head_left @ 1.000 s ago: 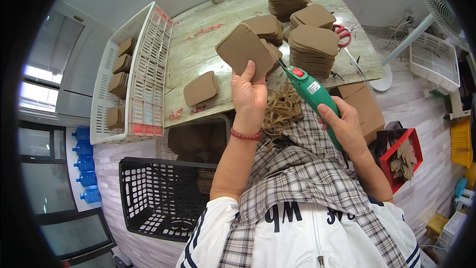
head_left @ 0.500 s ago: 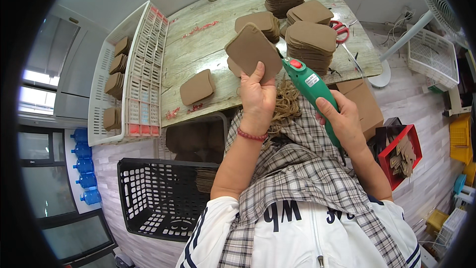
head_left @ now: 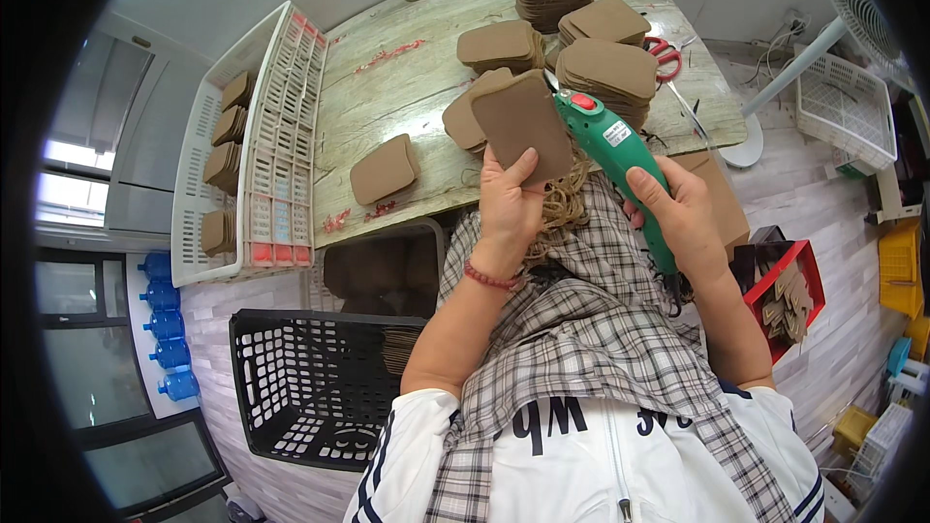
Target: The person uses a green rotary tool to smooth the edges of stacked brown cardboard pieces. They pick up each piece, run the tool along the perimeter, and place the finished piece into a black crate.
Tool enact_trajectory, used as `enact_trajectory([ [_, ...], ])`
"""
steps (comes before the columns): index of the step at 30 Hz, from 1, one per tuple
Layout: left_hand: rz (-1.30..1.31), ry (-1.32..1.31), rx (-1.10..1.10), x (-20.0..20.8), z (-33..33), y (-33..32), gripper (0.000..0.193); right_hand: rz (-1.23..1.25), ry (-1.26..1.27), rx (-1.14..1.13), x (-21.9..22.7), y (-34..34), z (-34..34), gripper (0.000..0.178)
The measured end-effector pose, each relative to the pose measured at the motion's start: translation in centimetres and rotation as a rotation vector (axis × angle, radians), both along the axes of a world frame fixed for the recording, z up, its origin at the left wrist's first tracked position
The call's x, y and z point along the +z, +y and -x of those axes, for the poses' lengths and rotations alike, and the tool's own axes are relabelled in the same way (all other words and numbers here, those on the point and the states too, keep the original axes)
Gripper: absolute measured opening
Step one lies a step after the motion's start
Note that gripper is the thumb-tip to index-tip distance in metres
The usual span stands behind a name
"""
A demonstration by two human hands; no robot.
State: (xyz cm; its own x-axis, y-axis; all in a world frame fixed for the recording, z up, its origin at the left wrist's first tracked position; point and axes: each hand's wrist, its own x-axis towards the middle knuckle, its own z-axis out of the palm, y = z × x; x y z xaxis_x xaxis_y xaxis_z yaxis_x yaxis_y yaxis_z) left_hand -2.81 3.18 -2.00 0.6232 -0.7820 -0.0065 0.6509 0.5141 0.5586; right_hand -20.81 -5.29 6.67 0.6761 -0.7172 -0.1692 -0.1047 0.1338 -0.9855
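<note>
My left hand [head_left: 511, 199] pinches the lower end of a brown rounded-corner pad [head_left: 521, 124], thumb on its face and fingers behind. In my right hand [head_left: 678, 208] is a green handheld electric cutter [head_left: 620, 152] with a red button; its tip lies at the pad's upper right edge. Whether the tip touches the pad I cannot tell. Behind the held pad, a small pile of like pads [head_left: 463, 116] is partly hidden. Taller stacks of pads [head_left: 608, 73] stand farther back on the table, and a low one [head_left: 385, 170] lies to the left.
Red-handled scissors [head_left: 665, 58] lie right of the stacks on the table [head_left: 363, 102]. A white crate [head_left: 281, 150] with pads stands at the left. Below are a black crate [head_left: 291, 383] and a red box of brown scraps [head_left: 812, 276]. Brown strands [head_left: 567, 199] hang at my lap.
The held pad has turned more upright and come slightly down and right, uncovering more of the pile behind it. The cutter tip has shifted up along the pad's right edge.
</note>
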Motion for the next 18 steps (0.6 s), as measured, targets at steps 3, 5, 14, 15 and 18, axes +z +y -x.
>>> enact_trajectory([
  [3,-0.025,-0.072,-0.056,-0.2,-1.1,1.1,0.038,-0.007,0.015,0.037,0.2,-0.4,0.5,0.033],
  [5,-0.079,-0.142,-0.084,-0.2,-2.1,1.9,0.039,-0.005,0.033,0.075,0.4,-0.6,0.9,0.034],
  [14,-0.311,-0.387,-0.203,0.5,-6.0,5.0,0.037,0.03,0.111,0.195,-0.1,-1.1,2.7,0.034],
  [15,-0.329,-0.4,-0.221,0.6,-6.2,5.2,0.038,0.048,0.125,0.208,-0.1,-1.1,2.9,0.033],
  [18,-0.382,-0.447,-0.319,0.8,-6.9,5.7,0.042,0.079,0.173,0.238,-0.3,-1.3,3.2,0.033],
])
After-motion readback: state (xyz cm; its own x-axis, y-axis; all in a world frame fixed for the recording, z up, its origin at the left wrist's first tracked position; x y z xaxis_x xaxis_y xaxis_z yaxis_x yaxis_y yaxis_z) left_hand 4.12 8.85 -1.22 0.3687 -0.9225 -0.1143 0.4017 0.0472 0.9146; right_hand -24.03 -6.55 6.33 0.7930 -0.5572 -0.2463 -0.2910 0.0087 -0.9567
